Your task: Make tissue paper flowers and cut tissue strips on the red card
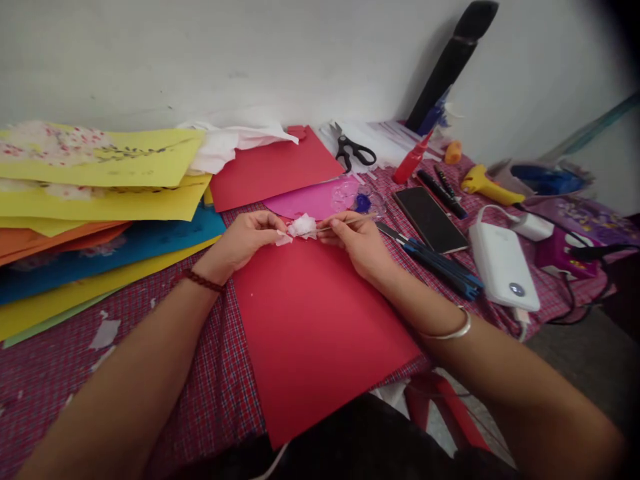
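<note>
My left hand [245, 239] is closed in a pinch on a small crumpled piece of white tissue paper [301, 227], held just above the far edge of a red paper sheet [315, 327]. My right hand [357, 239] is also closed, pinching a thin stick [350, 221] whose end meets the tissue. Both hands hover over the table, nearly touching each other. A pink paper disc [315, 199] lies just beyond them.
A stack of yellow, orange and blue sheets [95, 200] fills the left. Behind lie another red sheet [273, 167], scissors [353, 152], a red glue bottle [411, 160]. At right sit a phone [429, 219], pens [443, 267], white power bank [503, 265], yellow glue gun [487, 185].
</note>
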